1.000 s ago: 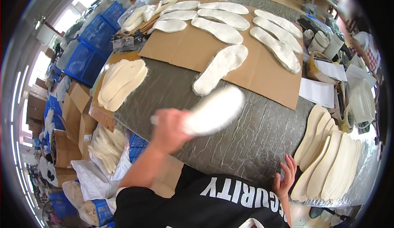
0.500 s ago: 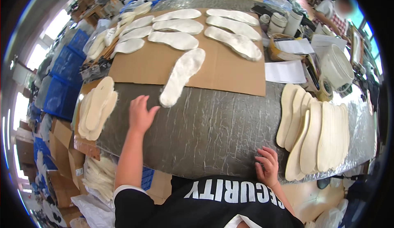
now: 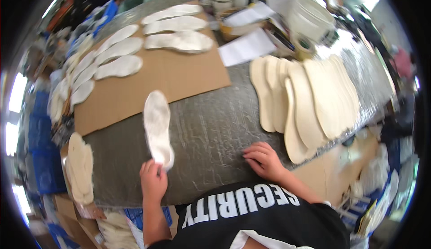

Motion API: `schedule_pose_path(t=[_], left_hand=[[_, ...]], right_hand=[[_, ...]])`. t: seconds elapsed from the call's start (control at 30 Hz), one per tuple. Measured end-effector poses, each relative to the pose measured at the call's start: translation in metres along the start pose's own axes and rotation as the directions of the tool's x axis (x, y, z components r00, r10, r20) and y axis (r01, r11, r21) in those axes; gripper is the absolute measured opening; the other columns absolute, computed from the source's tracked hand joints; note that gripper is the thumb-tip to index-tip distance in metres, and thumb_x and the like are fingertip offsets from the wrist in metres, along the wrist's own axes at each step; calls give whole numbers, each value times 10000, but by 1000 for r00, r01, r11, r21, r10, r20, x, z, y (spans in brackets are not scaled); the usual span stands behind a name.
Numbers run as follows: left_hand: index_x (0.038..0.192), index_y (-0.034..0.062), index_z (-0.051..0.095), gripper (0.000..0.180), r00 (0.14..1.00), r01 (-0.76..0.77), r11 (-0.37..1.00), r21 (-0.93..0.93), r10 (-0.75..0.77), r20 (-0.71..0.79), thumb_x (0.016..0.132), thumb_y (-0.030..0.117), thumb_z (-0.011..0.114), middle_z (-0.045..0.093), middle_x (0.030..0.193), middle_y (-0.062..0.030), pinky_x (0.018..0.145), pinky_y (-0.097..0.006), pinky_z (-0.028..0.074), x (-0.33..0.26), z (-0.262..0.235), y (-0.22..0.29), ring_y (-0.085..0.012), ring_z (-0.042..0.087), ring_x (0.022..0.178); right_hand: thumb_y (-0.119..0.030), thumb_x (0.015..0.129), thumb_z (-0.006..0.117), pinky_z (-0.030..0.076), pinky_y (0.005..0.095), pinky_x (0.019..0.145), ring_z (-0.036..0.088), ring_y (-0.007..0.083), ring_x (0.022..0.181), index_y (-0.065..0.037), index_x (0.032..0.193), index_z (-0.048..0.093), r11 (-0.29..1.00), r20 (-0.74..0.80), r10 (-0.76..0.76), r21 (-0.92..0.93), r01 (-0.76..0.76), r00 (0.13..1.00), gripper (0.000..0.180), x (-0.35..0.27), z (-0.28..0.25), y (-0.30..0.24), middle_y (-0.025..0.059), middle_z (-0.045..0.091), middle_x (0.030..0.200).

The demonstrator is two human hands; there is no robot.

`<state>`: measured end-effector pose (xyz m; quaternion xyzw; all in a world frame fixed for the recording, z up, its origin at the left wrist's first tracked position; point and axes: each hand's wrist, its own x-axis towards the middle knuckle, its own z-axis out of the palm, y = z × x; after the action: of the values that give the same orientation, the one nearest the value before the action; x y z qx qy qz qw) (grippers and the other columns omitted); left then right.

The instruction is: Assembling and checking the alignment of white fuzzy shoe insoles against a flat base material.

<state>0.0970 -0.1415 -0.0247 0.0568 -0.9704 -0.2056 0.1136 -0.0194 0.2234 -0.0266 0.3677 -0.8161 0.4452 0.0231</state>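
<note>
My left hand (image 3: 153, 180) pinches the near, heel end of a fluffy white insole (image 3: 157, 125). The insole points away from me, over the dark table, its far end close to the cardboard sheet's near edge. My right hand (image 3: 266, 161) rests by the table's front with nothing in it, fingers loosely bent and a little apart from the thumb. Right of it lies a fanned stack of cream insoles (image 3: 310, 101). More white insoles (image 3: 119, 49) lie in rows on the brown cardboard sheet (image 3: 179, 76) at the far left.
A small pile of insoles (image 3: 79, 168) sits at the table's left edge. White paper (image 3: 247, 48), a white bucket (image 3: 310, 20) and jars (image 3: 222, 0) crowd the back. Blue crates (image 3: 42, 137) stand on the left, beside the table (image 3: 202, 123).
The view has swung right. My left hand has taken hold of the single white insole's near end and drawn it toward me, off the cardboard. My right hand has moved further onto the table.
</note>
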Motion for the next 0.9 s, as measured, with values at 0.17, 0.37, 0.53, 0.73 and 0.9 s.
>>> schedule_pose_path(t=[0.17,0.37,0.53,0.73,0.9], left_hand=[[891,6,611,144,928,361,849,-386,-287,235,755,2,656,637,971,-104,776,-305,483,-59,-51,-30,-203,604,870],[846,29,520,150,826,560,699,-445,-512,235,797,-43,642,502,763,13,644,-248,426,-43,-60,-49,-75,484,721],[881,49,516,184,830,556,714,-426,-500,246,810,-59,647,524,789,19,662,-237,418,-40,-46,-53,-67,488,742],[976,49,545,169,785,609,541,-580,-517,342,864,-77,554,566,878,1,761,-230,432,-40,-47,-51,-86,543,851],[978,10,572,90,883,469,472,-747,-285,374,913,-42,539,661,950,-52,774,-227,480,-28,-24,-34,-107,606,878]], right_hand=[[-136,853,673,499,434,831,625,353,940,-33,961,646,965,122,169,182,-189,978,152,51,24,2,141,663,937],[-177,840,673,518,448,849,636,384,958,-5,1039,652,966,83,121,219,-136,989,264,153,111,21,179,673,991],[-125,780,653,523,418,867,655,357,969,-25,1014,683,907,272,293,224,-357,916,257,191,148,19,184,697,956],[-91,801,659,523,395,777,659,340,869,-27,973,677,794,276,416,354,-494,867,184,156,90,3,172,692,919],[-57,881,616,522,407,749,645,373,846,-13,966,672,918,-173,367,227,-326,914,110,66,40,6,193,663,920]])
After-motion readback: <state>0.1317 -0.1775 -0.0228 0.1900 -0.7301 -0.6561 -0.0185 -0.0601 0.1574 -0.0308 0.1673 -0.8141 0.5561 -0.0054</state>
